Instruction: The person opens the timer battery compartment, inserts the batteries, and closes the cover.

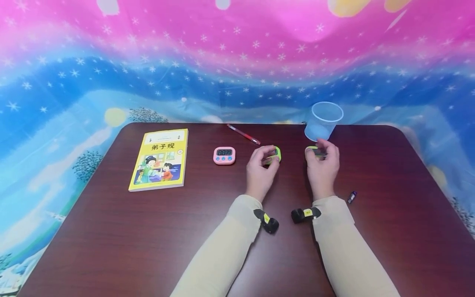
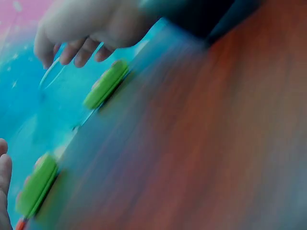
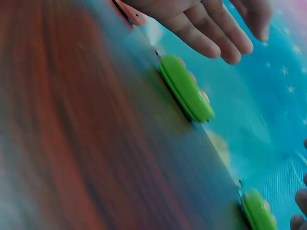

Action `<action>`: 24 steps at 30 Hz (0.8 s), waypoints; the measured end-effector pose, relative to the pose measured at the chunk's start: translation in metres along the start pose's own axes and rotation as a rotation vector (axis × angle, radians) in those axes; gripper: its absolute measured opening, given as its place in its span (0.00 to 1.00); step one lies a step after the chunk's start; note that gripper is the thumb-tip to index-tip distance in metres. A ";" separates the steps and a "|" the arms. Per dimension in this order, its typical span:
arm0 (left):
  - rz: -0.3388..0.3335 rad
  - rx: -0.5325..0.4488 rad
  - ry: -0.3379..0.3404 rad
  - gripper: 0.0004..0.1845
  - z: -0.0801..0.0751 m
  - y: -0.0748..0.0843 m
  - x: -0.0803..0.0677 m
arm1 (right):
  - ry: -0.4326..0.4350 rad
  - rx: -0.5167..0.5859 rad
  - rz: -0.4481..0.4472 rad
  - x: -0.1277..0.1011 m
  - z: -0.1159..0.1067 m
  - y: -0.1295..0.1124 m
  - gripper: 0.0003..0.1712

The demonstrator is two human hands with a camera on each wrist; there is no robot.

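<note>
Two flat green pieces lie side by side on the dark brown table (image 1: pixel 148 231). My left hand (image 1: pixel 268 156) is over the left green piece (image 1: pixel 276 154), which the right wrist view also catches (image 3: pixel 184 87) under straight, spread fingers (image 3: pixel 211 36) that do not grip it. My right hand (image 1: pixel 320 149) hovers at the right green piece (image 1: pixel 312 150). The left wrist view shows this piece (image 2: pixel 106 84) flat on the table, with loosely curled fingers (image 2: pixel 79 50) just above it. Both wrist views are blurred.
A yellow picture book (image 1: pixel 158 159) lies at the left, a pink digital timer (image 1: pixel 224 155) beside the left hand, and a red pen (image 1: pixel 243 134) behind it. A clear plastic cup (image 1: pixel 323 121) stands behind the right hand. A small dark cylinder (image 1: pixel 351 197) lies at the right.
</note>
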State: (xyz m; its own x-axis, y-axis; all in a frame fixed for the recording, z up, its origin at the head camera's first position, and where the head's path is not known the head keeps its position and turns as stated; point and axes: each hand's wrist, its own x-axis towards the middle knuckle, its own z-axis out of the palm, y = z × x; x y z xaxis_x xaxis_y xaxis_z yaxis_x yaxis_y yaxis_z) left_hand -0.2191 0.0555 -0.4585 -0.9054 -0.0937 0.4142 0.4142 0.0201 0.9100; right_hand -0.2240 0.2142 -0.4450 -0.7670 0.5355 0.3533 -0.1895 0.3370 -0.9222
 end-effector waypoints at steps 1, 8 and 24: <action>0.003 -0.006 -0.017 0.16 0.007 0.000 -0.002 | 0.014 -0.020 0.011 0.002 -0.003 0.001 0.20; -0.083 0.024 -0.154 0.24 0.054 0.006 -0.015 | -0.010 -0.132 0.118 0.011 -0.017 0.012 0.29; -0.199 0.558 -0.324 0.28 0.094 0.008 -0.002 | -0.088 -0.147 0.248 0.013 -0.024 0.014 0.30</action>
State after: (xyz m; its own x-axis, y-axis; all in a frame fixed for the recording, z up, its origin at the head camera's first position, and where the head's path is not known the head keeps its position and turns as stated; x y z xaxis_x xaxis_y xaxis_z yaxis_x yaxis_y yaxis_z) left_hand -0.2225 0.1490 -0.4504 -0.9777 0.1531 0.1438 0.2053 0.5528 0.8076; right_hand -0.2222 0.2444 -0.4498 -0.8302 0.5486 0.0992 0.0959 0.3158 -0.9440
